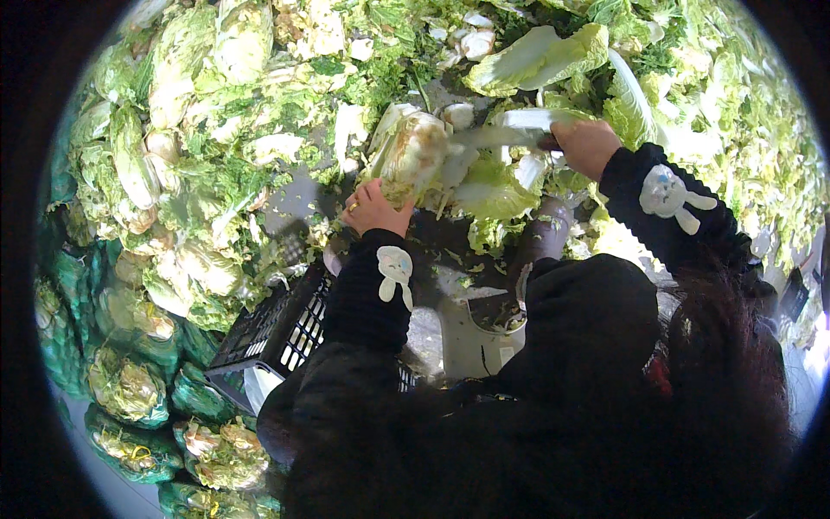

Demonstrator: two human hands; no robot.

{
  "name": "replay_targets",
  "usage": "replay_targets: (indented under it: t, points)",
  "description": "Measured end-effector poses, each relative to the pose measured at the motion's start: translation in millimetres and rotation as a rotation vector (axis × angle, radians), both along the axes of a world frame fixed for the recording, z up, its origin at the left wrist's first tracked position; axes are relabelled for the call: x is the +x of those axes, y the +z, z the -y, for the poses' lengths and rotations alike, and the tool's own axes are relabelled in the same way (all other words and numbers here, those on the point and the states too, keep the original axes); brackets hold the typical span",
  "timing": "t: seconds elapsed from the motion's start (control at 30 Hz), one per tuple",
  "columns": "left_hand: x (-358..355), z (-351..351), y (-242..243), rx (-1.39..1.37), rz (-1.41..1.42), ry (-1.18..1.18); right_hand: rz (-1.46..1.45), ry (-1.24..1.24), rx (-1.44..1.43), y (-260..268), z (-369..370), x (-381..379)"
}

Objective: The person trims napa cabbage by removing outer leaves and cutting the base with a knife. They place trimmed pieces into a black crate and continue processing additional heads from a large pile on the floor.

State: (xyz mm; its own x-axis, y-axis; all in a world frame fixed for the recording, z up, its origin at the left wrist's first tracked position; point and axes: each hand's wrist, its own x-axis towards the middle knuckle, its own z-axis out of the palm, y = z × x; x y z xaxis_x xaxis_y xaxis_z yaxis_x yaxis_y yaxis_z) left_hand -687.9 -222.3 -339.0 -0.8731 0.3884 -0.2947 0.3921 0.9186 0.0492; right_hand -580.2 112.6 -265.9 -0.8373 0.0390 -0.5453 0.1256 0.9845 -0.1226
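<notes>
A napa cabbage (412, 150) with brownish outer patches lies in front of me, its upper end pointing away. My left hand (377, 209), wearing a ring, rests with spread fingers on the cabbage's near left end. In my right hand (583, 146) is a knife (496, 137); its blade, partly blurred, points left towards the cabbage's right side. Whether the blade touches the cabbage, I cannot tell. Loose leaves (496, 193) lie just under and beside the blade. A cut stem end (459, 115) sits right behind the cabbage.
Cabbage heads (185, 65) and trimmed leaves (733, 104) heap up on both sides and beyond. A black plastic crate (272, 337) stands at my left, near green net sacks of cabbages (126, 389). Large loose leaves (538, 58) lie beyond my right hand.
</notes>
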Motion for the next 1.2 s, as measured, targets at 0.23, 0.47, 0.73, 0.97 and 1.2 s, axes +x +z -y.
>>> replay_targets:
  t: [0.23, 0.47, 0.73, 0.97, 1.2]
  points:
    - [-1, 7, -7, 0.004, 0.105, 0.104, 0.173, 0.062, -0.016, 9, -13, 59]
    - [0, 12, -19, 0.117, 0.061, 0.108, 0.031, -0.12, -0.036, 22, 18, -6]
    - [-33, 40, -49, 0.472, 0.269, 0.365, 0.252, 0.13, 0.032, -7, 15, 29]
    - [-79, 53, -66, 0.544, 0.037, 0.238, 0.226, -0.013, -0.128, 6, 24, 47]
    - [-84, 52, -55, 0.545, 0.14, 0.294, 0.046, -0.015, -0.021, 4, 20, -20]
